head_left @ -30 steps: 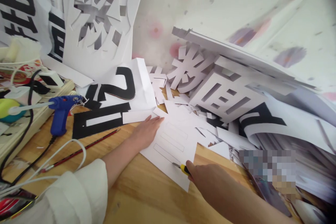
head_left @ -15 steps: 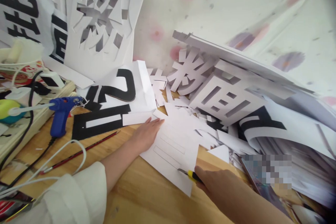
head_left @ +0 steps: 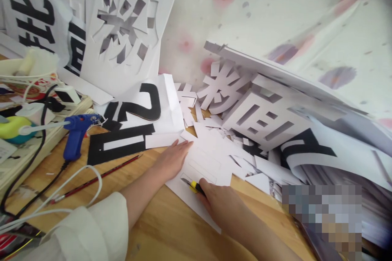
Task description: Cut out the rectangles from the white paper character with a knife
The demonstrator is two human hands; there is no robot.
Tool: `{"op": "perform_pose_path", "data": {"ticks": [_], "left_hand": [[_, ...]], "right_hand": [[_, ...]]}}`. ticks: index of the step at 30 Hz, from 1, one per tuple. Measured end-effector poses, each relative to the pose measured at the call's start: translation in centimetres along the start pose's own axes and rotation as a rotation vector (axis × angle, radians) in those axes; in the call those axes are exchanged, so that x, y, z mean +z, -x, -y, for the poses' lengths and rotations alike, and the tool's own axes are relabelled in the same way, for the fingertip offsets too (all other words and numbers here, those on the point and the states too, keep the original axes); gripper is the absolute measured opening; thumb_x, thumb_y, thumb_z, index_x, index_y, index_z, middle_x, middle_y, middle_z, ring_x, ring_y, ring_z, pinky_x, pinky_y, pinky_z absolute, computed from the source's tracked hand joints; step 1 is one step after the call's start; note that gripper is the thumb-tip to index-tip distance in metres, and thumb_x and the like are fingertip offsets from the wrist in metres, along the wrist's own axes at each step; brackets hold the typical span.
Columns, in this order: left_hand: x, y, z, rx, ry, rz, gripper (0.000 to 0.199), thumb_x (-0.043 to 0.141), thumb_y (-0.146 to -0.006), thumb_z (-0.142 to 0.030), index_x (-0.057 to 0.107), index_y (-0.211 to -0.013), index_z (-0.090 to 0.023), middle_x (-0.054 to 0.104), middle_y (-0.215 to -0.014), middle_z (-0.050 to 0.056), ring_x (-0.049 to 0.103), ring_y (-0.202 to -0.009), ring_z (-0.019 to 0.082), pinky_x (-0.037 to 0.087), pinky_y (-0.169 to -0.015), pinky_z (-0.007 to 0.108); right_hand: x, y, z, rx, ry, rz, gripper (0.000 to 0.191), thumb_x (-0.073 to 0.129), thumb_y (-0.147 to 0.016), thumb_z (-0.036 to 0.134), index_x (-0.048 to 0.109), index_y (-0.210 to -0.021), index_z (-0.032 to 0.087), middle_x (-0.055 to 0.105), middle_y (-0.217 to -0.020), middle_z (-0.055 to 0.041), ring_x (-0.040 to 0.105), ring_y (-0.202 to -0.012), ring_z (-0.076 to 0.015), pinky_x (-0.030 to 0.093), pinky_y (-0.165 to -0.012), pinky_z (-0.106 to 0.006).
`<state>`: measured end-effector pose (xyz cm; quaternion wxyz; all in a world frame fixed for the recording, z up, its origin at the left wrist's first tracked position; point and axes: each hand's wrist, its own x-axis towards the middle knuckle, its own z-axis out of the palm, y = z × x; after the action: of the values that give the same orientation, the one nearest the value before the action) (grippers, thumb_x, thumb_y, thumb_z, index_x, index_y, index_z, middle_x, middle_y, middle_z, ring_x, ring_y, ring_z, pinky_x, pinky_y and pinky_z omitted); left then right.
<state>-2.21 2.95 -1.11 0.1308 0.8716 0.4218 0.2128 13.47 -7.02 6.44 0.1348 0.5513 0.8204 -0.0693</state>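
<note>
A white board sheet [head_left: 211, 142] with pencilled rectangles lies on the wooden table. My left hand [head_left: 174, 159] rests flat on the sheet's left side, fingers stretched out toward its upper edge. In my right hand [head_left: 218, 204] is a yellow and black utility knife [head_left: 193, 185], gripped by its handle. The knife's blade points up and left, at the left end of the lower pencilled rectangle. Whether the tip touches the sheet I cannot tell. My right hand covers the sheet's lower right part.
Left of me are a blue glue gun [head_left: 74, 136], a pencil [head_left: 101, 175], black cut-out strokes [head_left: 116, 142] and a white cable. White scraps [head_left: 235, 147] and cut-out characters [head_left: 260, 114] pile up at the back right. A stencil board [head_left: 125, 65] leans behind.
My right hand has moved the knife up and left along the sheet, from near its lower corner to the left end of the lower rectangle. My left hand stays on the sheet.
</note>
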Motion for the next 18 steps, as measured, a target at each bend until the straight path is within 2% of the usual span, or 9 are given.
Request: {"op": "perform_pose_path", "data": {"ticks": [5, 18], "left_hand": [[0.00, -0.04, -0.03, -0.015, 0.021, -0.004, 0.042, 0.028, -0.091, -0.012, 0.035, -0.132, -0.015, 0.048, -0.136, 0.006, 0.040, -0.127, 0.012, 0.021, -0.110, 0.033], [0.40, -0.02, -0.05, -0.005, 0.000, -0.002, 0.045, 0.026, -0.089, -0.008, 0.035, -0.133, -0.013, 0.046, -0.137, 0.007, 0.037, -0.129, 0.014, 0.020, -0.110, 0.034]], "right_hand": [[0.39, -0.09, -0.26, 0.006, -0.001, 0.006, 0.013, 0.039, -0.091, 0.023, 0.048, -0.082, 0.020, 0.066, -0.064, -0.0012, 0.063, -0.053, -0.0187, 0.020, -0.041, -0.028], [0.03, -0.37, 0.42, -0.035, 0.059, 0.058, 0.017, 0.034, -0.091, 0.020, 0.050, -0.092, 0.020, 0.066, -0.066, -0.0034, 0.064, -0.055, -0.0221, 0.019, -0.041, -0.030]]}}
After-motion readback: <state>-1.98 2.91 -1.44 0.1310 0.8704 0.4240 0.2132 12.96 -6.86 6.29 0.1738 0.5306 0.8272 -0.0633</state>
